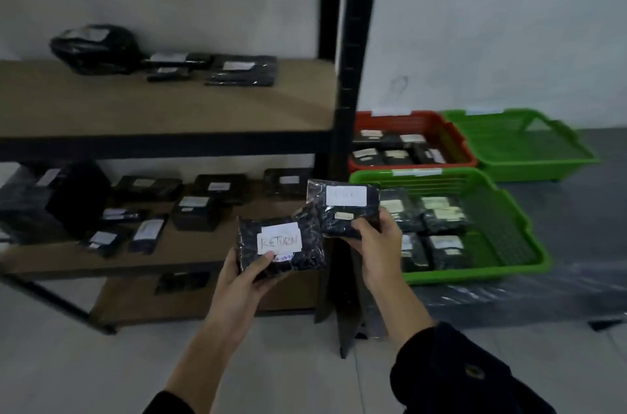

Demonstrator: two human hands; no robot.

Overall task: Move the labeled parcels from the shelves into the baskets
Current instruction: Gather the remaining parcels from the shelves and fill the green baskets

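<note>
**Two parcels held up beside the baskets**

The left hand (247, 273) held the RETURN parcel (307, 254), a dark plastic pack with a white label handwritten "RETURN". Its fingers were curled round the pack's lower left corner, and the thumb pressed on the front just under the label. The right hand (371, 237) held a second parcel (342, 210), also dark with a white label, though the writing was too blurred to read. That hand's fingers wrapped under and behind the pack's lower edge, with the thumb on its front. The two packs were raised side by side, the second a little higher and to the right. Whether their near corners touched or only overlapped in view could not be told.

Both packs were in the air in front of the mid shelf (190, 252) and the black post (354, 40) of the rack. More dark labelled packs lay spread along the mid shelf, and a few lay at the back of the top shelf (169, 105).

Right of the post, three baskets stood on the floor (576, 210). The near basket (475, 274), green, lay just beyond the right hand and held several dark labelled packs. Behind it, the red basket (453, 133) also held labelled packs. The far basket (543, 163), green, stood just beside the red one on its right.
</note>
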